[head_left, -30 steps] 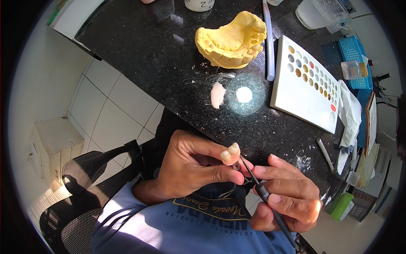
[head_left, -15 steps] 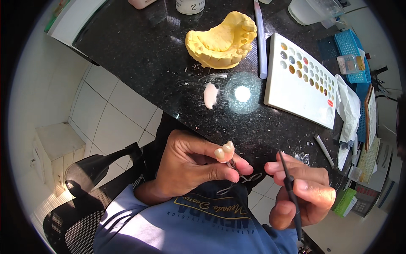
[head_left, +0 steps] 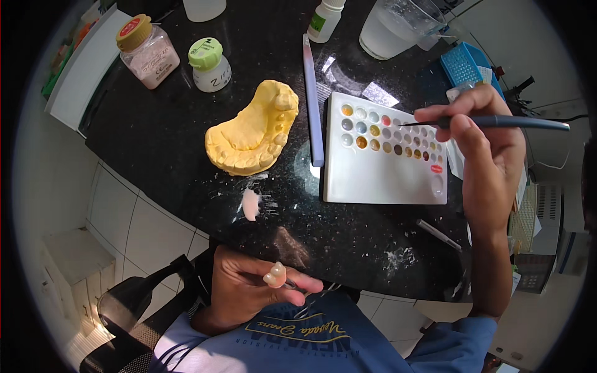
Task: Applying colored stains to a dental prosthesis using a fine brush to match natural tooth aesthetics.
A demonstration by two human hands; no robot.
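Low in the view, my left hand (head_left: 245,283) grips a metal holder (head_left: 291,286) carrying a small tooth-coloured dental piece (head_left: 276,274) with pinkish material at its base. My right hand (head_left: 488,158) holds a dark, fine-tipped brush (head_left: 504,122) almost level, its tip over the wells of a white palette (head_left: 379,180) filled with several coloured pastes. Left of the palette lies a long lavender bar (head_left: 313,105), then a yellow dental cast (head_left: 249,130). A pink smear of material (head_left: 251,205) is on the black worktop (head_left: 161,186) below the cast.
Jars (head_left: 149,59) (head_left: 210,68), a white bottle (head_left: 324,22) and a cup of cloudy liquid (head_left: 392,28) line the back. A blue basket (head_left: 460,62) stands right. A small rod (head_left: 438,235) lies near the palette. A chair armrest (head_left: 124,292) is lower left.
My right hand has left the dental piece and moved up and right, bringing the brush over the palette. My left hand appears lower with the piece. The view has shifted, showing more of the back.
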